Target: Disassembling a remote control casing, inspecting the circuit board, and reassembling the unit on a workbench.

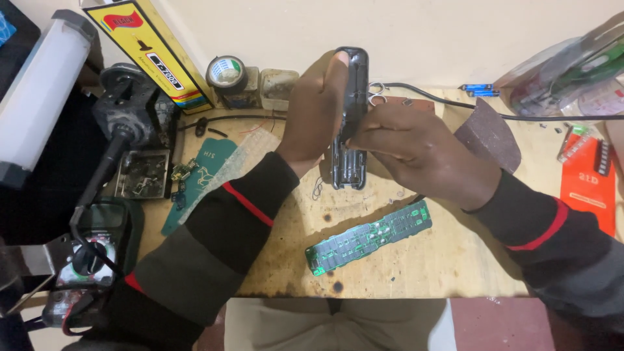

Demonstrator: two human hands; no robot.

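Near the counter's (pixel 455 260) front edge lies a green circuit board (pixel 369 237). Above mid-counter, the left hand (pixel 312 117) grips an upright black remote shell (pixel 351 117); right hand (pixel 416 153) pinches its edge. Light, rigid plastic, probably brittle; best held by its long sides.

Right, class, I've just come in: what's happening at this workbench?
A person holds a black remote-control casing upright over a wooden table. The left hand grips its side; the right hand works fingertips into its open inside. A green circuit board lies loose on the table nearby. A multimeter sits at the left edge.
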